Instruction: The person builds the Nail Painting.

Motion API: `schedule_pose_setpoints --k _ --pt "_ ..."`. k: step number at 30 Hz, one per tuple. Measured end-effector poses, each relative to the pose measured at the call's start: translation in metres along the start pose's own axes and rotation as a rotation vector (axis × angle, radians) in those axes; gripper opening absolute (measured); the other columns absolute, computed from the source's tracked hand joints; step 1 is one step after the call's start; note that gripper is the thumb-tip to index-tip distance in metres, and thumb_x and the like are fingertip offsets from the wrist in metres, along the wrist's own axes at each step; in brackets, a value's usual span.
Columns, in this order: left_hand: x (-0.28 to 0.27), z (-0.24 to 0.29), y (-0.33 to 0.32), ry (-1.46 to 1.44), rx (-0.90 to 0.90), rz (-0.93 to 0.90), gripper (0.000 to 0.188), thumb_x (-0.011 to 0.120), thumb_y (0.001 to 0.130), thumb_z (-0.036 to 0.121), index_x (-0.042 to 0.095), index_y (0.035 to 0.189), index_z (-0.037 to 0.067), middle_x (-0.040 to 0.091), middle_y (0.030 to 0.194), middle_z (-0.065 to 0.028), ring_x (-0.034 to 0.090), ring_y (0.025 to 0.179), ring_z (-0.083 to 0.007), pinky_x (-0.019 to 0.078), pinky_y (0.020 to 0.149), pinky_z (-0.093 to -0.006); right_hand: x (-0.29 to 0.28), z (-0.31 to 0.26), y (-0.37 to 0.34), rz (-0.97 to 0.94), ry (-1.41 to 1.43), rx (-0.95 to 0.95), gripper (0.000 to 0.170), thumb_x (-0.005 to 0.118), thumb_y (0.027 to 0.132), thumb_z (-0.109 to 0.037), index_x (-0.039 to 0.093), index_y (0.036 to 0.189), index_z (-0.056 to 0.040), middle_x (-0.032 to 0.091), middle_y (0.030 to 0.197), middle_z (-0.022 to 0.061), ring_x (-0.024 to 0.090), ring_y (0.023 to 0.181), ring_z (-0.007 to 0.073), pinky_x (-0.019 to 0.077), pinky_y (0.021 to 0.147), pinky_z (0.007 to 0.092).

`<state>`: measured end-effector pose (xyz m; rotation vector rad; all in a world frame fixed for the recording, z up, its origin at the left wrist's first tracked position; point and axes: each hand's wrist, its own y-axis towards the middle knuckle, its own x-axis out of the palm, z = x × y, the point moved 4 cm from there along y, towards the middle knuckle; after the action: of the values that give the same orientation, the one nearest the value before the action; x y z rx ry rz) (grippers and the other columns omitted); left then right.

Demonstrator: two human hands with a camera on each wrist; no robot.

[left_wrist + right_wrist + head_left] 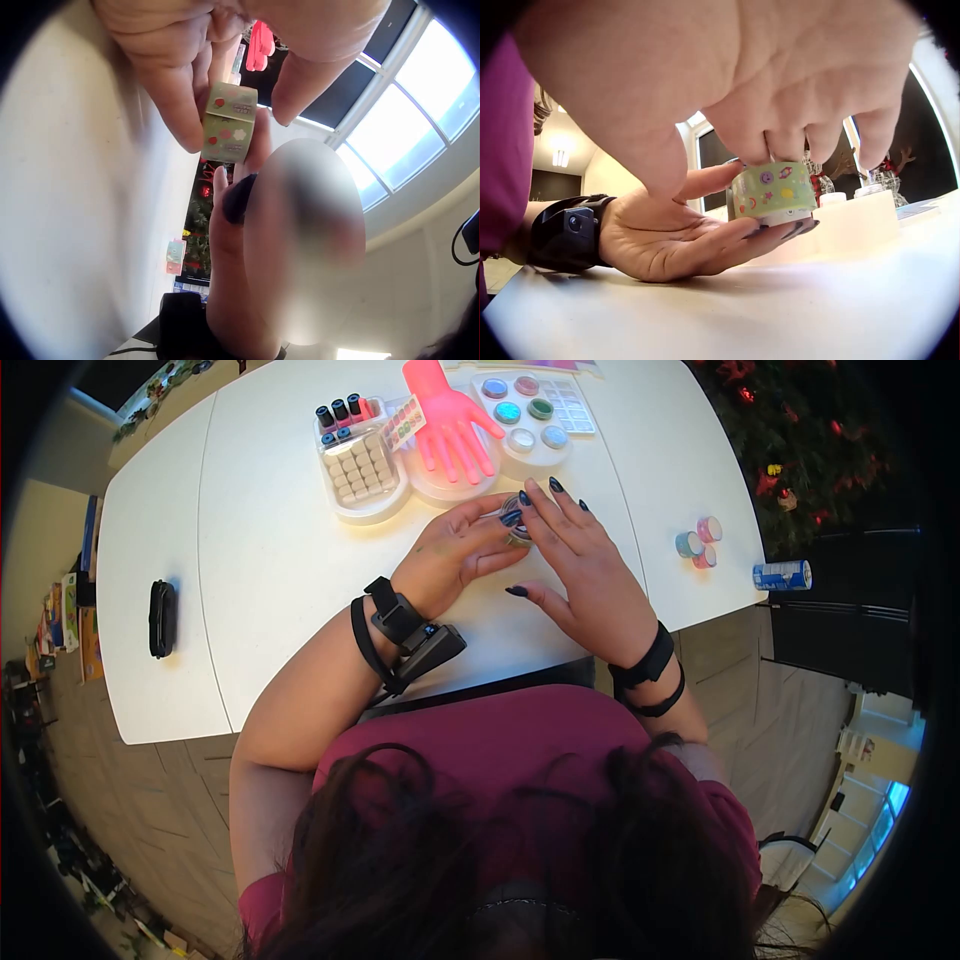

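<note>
A small round jar (pixel 776 187) with a green side printed with colorful little pictures is held just above the white table (pixel 290 600). My left hand (pixel 450 555) grips it, with its thumb on one side and fingers under and around the white base, as the right wrist view shows. From above, my right hand (pixel 590 565) reaches over with its fingers extended, fingertips at the jar's top. Its thumb stands apart. In the left wrist view the jar (pixel 229 135) shows red and white printed shapes. The fingers partly hide its top in the head view.
Beyond my hands stand a pink model hand (pixel 450 425), a white holder (pixel 370 512) with nail polish bottles and pale blocks, and a tray (pixel 545 460) of glitter pots. Small pots (pixel 700 542) and a blue can (pixel 782 575) are right; a black case (pixel 162 618) lies left.
</note>
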<state>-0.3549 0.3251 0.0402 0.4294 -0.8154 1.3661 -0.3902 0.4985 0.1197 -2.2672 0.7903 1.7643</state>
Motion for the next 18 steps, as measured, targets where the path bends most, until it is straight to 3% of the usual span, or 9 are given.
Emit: schedule_pose_setpoints --k 4,7,10,12,13,14,16,17,18 --pt "0.001 -0.002 -0.001 0.089 0.009 0.018 0.056 0.071 0.105 0.015 0.047 0.154 0.001 0.066 0.141 -0.0091 0.068 0.129 -0.0217 0.0550 0.116 -0.0402 -0.004 -0.002 -0.003 0.051 0.039 0.001 0.083 0.082 0.090 -0.023 0.044 0.161 -0.0031 0.039 0.172 0.0163 0.039 0.155 0.0428 0.0352 0.127 0.0508" --pt "0.000 -0.002 0.000 0.114 -0.015 0.022 0.061 0.073 0.104 0.014 0.046 0.157 0.002 0.067 0.143 -0.0090 0.067 0.131 -0.0213 0.0540 0.116 -0.0399 -0.006 -0.004 -0.004 0.012 0.086 -0.011 0.079 0.081 0.091 -0.019 0.046 0.160 -0.0040 0.040 0.171 0.0172 0.041 0.155 0.0417 0.0369 0.126 0.0504" --pt "-0.001 -0.003 0.001 0.113 -0.022 -0.019 0.065 0.074 0.103 0.013 0.044 0.159 0.003 0.067 0.144 -0.0091 0.065 0.134 -0.0200 0.0530 0.116 -0.0388 -0.016 0.002 -0.003 0.102 0.131 0.018 0.075 0.079 0.092 -0.016 0.048 0.159 -0.0046 0.044 0.168 0.0182 0.045 0.152 0.0412 0.0406 0.123 0.0497" --pt "0.001 -0.003 0.001 0.119 -0.014 -0.029 0.068 0.074 0.101 0.010 0.043 0.161 0.003 0.068 0.145 -0.0097 0.064 0.136 -0.0188 0.0525 0.115 -0.0374 -0.017 0.009 -0.005 0.187 0.177 0.117 0.069 0.077 0.094 -0.013 0.050 0.157 -0.0047 0.050 0.164 0.0187 0.049 0.147 0.0430 0.0424 0.122 0.0494" --pt "0.001 -0.004 0.000 0.119 -0.014 -0.028 0.068 0.074 0.101 0.010 0.043 0.161 0.003 0.068 0.145 -0.0097 0.064 0.136 -0.0188 0.0525 0.115 -0.0374 -0.017 0.011 -0.006 0.231 0.162 0.123 0.057 0.075 0.098 -0.012 0.055 0.150 -0.0016 0.062 0.150 0.0195 0.061 0.137 0.0394 0.0510 0.114 0.0470" --pt "0.001 -0.004 0.000 0.131 -0.003 -0.046 0.068 0.073 0.101 0.009 0.043 0.162 0.004 0.068 0.144 -0.0090 0.065 0.135 -0.0181 0.0526 0.115 -0.0369 -0.015 0.010 -0.005 0.231 0.162 0.122 0.057 0.075 0.098 -0.012 0.055 0.150 -0.0016 0.062 0.150 0.0195 0.061 0.137 0.0394 0.0510 0.114 0.0470" --pt "0.001 -0.005 0.002 0.145 0.008 -0.064 0.069 0.073 0.101 0.008 0.043 0.162 0.005 0.069 0.143 -0.0082 0.065 0.134 -0.0175 0.0528 0.114 -0.0363 -0.002 0.019 -0.006 0.163 0.672 0.414 0.045 0.073 0.100 -0.008 0.060 0.142 0.0015 0.072 0.134 0.0181 0.072 0.122 0.0305 0.0607 0.099 0.0404" --pt "0.001 -0.006 0.003 0.158 0.029 -0.097 0.069 0.072 0.101 0.007 0.042 0.163 0.005 0.069 0.141 -0.0078 0.066 0.133 -0.0173 0.0534 0.113 -0.0363 -0.001 0.018 -0.006 0.163 0.672 0.413 0.045 0.073 0.100 -0.008 0.060 0.142 0.0015 0.072 0.134 0.0181 0.072 0.122 0.0305 0.0607 0.099 0.0404" --pt "0.001 -0.006 0.003 0.171 0.050 -0.129 0.069 0.072 0.101 0.007 0.042 0.163 0.006 0.070 0.140 -0.0074 0.066 0.131 -0.0172 0.0540 0.112 -0.0363 0.001 0.019 -0.006 0.178 0.729 0.445 0.041 0.072 0.101 -0.007 0.061 0.139 0.0023 0.074 0.128 0.0165 0.073 0.116 0.0255 0.0623 0.093 0.0363"
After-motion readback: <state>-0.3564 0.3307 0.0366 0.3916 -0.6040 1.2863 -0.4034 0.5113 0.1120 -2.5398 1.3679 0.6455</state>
